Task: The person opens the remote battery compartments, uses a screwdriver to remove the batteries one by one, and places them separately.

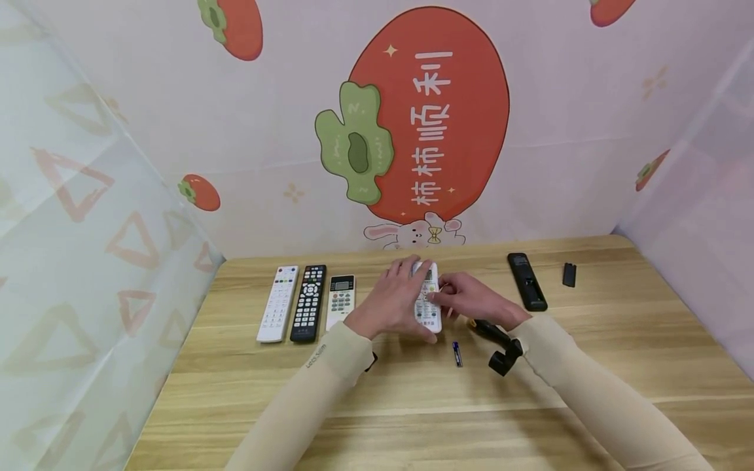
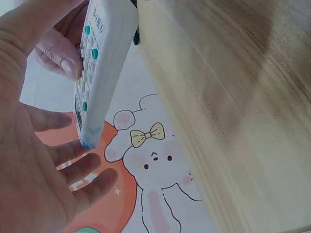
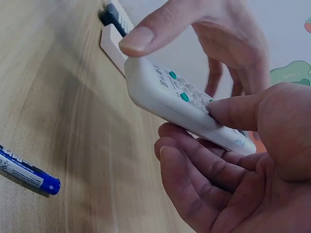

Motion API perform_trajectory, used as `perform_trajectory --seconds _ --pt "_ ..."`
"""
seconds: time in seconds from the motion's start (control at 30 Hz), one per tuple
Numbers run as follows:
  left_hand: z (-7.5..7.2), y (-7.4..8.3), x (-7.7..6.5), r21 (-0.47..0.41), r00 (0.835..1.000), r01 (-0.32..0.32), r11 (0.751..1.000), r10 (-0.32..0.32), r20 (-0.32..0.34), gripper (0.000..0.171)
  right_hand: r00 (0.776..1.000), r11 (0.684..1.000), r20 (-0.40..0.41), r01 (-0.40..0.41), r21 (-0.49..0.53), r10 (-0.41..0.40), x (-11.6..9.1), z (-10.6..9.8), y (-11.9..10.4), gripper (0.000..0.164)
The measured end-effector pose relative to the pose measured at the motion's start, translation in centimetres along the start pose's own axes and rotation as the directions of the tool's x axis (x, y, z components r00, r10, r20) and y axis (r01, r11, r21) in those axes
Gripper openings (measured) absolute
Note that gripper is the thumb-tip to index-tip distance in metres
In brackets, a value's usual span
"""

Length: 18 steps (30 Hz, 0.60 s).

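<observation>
A white remote control (image 1: 427,307) with white and green buttons is tilted up over the table. My right hand (image 1: 471,297) grips it along one side, thumb pressed on the button face and fingers (image 3: 187,145) curled beneath. Around the other side is my left hand (image 1: 394,301), its thumb (image 3: 167,24) at the remote's lower end. The left fingers (image 2: 95,189) are loosely spread near the upper end. The remote's back is hidden from the head view. A blue-and-white battery (image 1: 457,354) lies on the table just below the hands.
To the left lie a long white remote (image 1: 278,304), a black remote (image 1: 309,303) and a small white remote with a display (image 1: 341,294). At the right a black remote (image 1: 527,281) lies face down, beside a small black cover (image 1: 569,275). A printed cloth wall (image 1: 283,131) stands behind the table.
</observation>
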<state>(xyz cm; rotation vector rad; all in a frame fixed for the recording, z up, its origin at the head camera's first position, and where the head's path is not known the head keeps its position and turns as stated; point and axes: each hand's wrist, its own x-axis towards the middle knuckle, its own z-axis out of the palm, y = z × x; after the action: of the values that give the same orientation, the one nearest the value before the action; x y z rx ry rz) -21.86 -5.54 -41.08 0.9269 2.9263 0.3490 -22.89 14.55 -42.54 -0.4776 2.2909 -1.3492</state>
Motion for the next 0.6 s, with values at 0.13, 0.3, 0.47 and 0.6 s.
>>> perform_trajectory --seconds 0.13,0.3,0.47,0.6 --pt "0.0 -0.4 -0.4 -0.171 0.998 0.051 0.984 -0.056 -0.024 0.128 1.000 1.000 -0.017 -0.004 -0.003 0.004 0.0 -0.3 0.0 0.029" --pt "0.3 -0.7 -0.8 -0.467 0.993 0.100 0.878 -0.121 -0.015 0.107 0.999 1.000 -0.030 -0.014 0.007 0.014 0.0 -0.5 0.2 0.030" --pt "0.7 -0.8 -0.8 -0.647 0.983 0.154 0.747 -0.184 0.021 0.086 0.999 0.999 -0.036 -0.004 0.034 0.005 0.0 -0.7 0.3 0.030" --pt "1.3 -1.0 -0.6 -0.718 0.972 0.197 0.668 -0.229 0.054 0.067 0.999 0.999 -0.038 -0.005 0.050 0.007 0.0 -0.8 0.2 0.031"
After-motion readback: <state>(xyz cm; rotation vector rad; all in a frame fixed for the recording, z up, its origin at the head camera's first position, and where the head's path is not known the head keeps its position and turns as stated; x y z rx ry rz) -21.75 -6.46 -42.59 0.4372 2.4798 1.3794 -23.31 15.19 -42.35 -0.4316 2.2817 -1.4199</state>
